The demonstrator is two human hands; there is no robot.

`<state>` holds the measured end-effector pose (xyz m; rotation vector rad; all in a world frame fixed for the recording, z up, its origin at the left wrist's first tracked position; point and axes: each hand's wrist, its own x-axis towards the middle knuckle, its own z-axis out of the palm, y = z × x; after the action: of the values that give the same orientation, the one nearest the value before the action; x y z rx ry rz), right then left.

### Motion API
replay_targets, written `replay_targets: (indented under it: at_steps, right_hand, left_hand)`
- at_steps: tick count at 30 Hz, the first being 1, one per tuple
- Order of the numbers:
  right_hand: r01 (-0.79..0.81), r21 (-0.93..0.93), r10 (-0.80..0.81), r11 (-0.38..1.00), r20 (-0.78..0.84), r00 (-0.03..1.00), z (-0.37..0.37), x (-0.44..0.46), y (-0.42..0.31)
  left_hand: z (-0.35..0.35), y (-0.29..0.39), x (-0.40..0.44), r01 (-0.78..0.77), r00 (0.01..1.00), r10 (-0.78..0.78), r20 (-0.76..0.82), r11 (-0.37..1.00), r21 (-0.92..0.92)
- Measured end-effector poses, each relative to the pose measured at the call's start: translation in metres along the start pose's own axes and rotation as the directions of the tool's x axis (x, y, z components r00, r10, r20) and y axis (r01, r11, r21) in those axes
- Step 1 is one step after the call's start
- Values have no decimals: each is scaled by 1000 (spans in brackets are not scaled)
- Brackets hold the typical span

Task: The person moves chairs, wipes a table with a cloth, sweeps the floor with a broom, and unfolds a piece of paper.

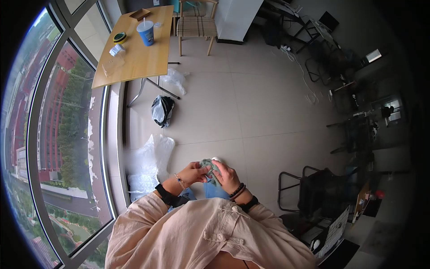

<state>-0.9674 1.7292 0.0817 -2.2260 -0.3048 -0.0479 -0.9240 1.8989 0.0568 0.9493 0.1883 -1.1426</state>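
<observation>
Between my two hands, in front of my body, is a crumpled grey-green cloth (207,164). My left hand (193,172) pinches its left side, with thumb and fingers closed. My right hand (225,176) has its fingers bent over the right side of the same cloth. Part of the cloth is covered by my fingers, so its full shape is hidden. Below the hands, blue trouser legs (216,192) show, and a white shoe tip (217,159) peeks out just beyond the cloth.
A wooden table (134,67) by the window carries a blue cup (145,33), a tape roll (119,37) and a brown tray (139,14). On the floor lie plastic sheeting (145,161) and a bag (162,110). Black chairs (313,190) and cables (300,71) are at right.
</observation>
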Motion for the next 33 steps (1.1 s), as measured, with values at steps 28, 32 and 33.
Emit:
replay_targets:
  at_steps: [28, 32, 33]
  right_hand:
    - [-353, 887, 752, 299, 9, 659, -205, 216, 239]
    - [-564, 780, 761, 272, 184, 622, -169, 331, 212]
    - [-564, 767, 740, 306, 180, 648, -158, 365, 203]
  left_hand:
    - [-137, 365, 224, -483, -101, 616, -782, 656, 580]
    - [-236, 447, 193, -83, -499, 685, -531, 572, 816]
    - [-250, 460, 190, -87, -507, 672, -539, 583, 808]
